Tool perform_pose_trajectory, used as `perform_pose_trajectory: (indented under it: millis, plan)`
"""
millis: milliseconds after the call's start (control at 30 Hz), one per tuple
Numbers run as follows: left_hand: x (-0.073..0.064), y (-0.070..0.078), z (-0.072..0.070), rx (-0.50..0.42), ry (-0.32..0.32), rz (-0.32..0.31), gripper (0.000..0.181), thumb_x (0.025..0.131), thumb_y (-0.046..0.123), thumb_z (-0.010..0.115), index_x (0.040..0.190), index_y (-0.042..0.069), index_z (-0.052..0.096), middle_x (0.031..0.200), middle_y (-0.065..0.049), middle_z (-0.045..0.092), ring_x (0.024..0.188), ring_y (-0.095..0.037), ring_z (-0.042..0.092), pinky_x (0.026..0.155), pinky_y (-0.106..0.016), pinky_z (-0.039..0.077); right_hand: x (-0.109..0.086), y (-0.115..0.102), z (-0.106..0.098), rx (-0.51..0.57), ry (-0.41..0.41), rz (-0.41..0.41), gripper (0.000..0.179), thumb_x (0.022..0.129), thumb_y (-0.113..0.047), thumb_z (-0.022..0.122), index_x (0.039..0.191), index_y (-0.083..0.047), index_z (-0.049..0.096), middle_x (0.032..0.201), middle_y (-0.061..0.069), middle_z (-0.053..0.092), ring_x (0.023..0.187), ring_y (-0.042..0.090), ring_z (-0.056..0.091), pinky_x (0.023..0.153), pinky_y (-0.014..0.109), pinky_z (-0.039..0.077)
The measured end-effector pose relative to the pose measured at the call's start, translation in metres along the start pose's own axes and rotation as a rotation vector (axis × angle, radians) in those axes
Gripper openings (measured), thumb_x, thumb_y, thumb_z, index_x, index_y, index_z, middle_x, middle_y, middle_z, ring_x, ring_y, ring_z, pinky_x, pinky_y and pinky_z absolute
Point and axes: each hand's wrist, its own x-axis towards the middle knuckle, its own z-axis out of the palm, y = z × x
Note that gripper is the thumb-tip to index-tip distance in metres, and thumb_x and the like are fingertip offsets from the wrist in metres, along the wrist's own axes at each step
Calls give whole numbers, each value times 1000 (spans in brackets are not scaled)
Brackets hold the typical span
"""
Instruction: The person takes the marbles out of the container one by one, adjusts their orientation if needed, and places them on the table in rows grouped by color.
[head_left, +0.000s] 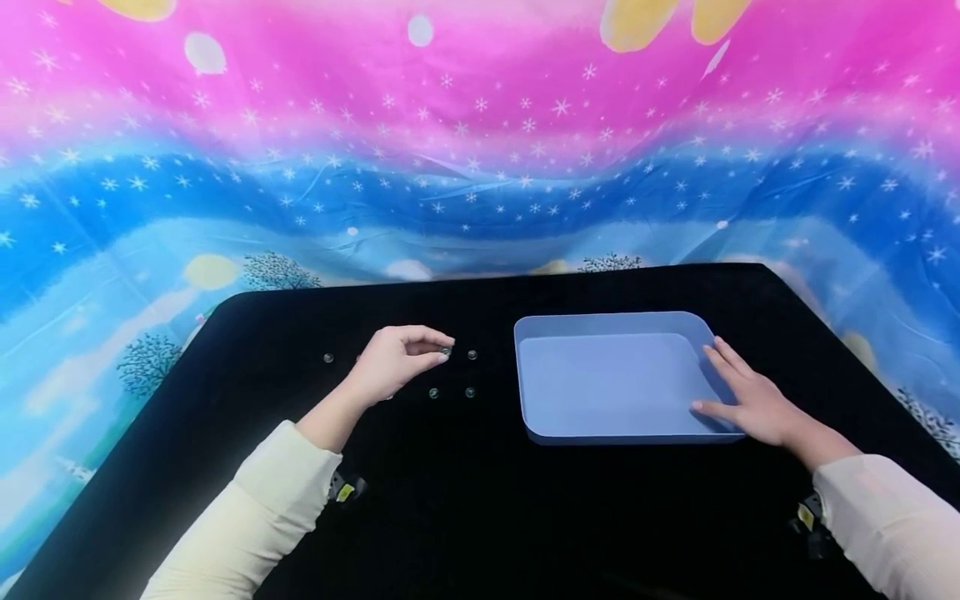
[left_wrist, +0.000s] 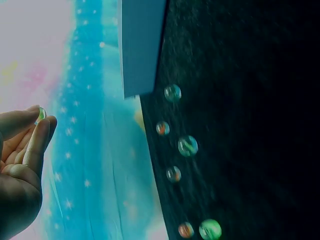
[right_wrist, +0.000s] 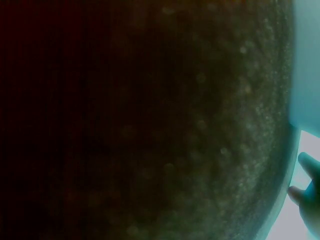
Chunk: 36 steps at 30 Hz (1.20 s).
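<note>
My left hand [head_left: 393, 364] pinches a clear glass marble [head_left: 446, 351] between thumb and fingertips, above the black tabletop. In the left wrist view the pinched marble [left_wrist: 42, 115] shows a yellow-green swirl. Several other marbles lie below and around this hand, among them a green-swirled marble [left_wrist: 188, 146] and an orange-swirled marble [left_wrist: 163, 128]. In the head view the hand partly hides some of them. My right hand [head_left: 759, 404] rests with spread, fairly straight fingers on the right rim of a blue-grey rectangular tray [head_left: 607, 383], its thumb reaching over the near right corner.
The black cloth-covered table [head_left: 465, 517] extends around the tray and marbles. One marble [head_left: 327, 358] lies apart on the left. Behind the table's far edge hangs a pink and blue curtain [head_left: 465, 150] with snowflakes. The tray's wall [right_wrist: 307, 65] edges into the right wrist view.
</note>
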Motion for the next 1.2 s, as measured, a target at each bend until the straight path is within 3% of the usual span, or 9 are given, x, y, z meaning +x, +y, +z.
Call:
perform_pose_trajectory:
  millis: [367, 600, 833, 967, 1200]
  plan:
    - [-23, -21, -25, 30, 111, -69, 25, 81, 22, 61, 103, 11, 63, 102, -4, 61, 93, -15, 56, 76, -34, 46, 1, 0, -1, -14, -1, -7, 86, 83, -37, 54, 136, 2, 0, 140, 18, -16, 123, 45, -1, 85, 64, 14]
    - [-36, -31, -37, 17, 143, -124, 28, 82, 25, 60, 105, 11, 61, 103, -5, 61, 91, -18, 57, 66, -35, 47, 1, 0, 0, -13, 1, 14, 87, 82, -41, 54, 137, 1, 1, 141, 17, -14, 123, 45, 1, 86, 64, 14]
    - [-45, -47, -49, 50, 191, -135, 32, 81, 29, 60, 105, 8, 61, 105, -8, 59, 94, -18, 56, 78, -38, 45, 0, 1, -1, 3, -9, 4, 86, 84, -39, 53, 137, -1, -1, 140, 16, -16, 123, 45, -1, 85, 64, 14]
    - [-50, -55, -53, 89, 207, -140, 30, 82, 26, 59, 104, 5, 61, 104, -11, 60, 94, -21, 56, 78, -38, 45, -1, 1, -1, 5, -5, 1, 86, 83, -38, 54, 137, -1, -1, 140, 16, -16, 123, 45, -1, 85, 65, 14]
    - [-58, -76, -64, 255, 247, -185, 24, 84, 18, 58, 101, 2, 61, 101, -14, 60, 90, -25, 58, 74, -40, 46, 0, -1, -1, -16, 9, -10, 86, 83, -39, 54, 137, -1, -1, 140, 16, -16, 123, 44, -2, 85, 64, 13]
